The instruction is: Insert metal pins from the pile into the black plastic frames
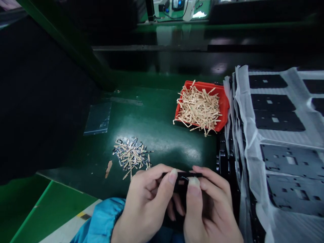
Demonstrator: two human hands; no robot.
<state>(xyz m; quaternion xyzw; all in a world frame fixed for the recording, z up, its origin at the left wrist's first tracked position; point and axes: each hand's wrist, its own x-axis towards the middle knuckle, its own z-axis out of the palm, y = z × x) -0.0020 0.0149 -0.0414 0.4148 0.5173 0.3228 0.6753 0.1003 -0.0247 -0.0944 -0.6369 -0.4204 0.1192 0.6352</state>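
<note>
A green table [157, 114] spread under everything, with a stack of black trays layered with white sheets [246, 111] along its right side; flat dark plates [275, 119] lay on the top sheet. Just left of the stack stood a red bin [223, 109], heaped with pale strips [198, 106]. Near the table's front edge, the left hand [146, 202] and right hand [212, 206] both gripped one small black part [182, 176]. It lay between them, seen nearly edge-on: the left thumb pressed its left end, the right thumb its near side right of centre, and the right forefinger reached its right end. Other fingers curled below, their contact unclear. Left of the hands lay a loose pile of small strips [131, 153].
</note>
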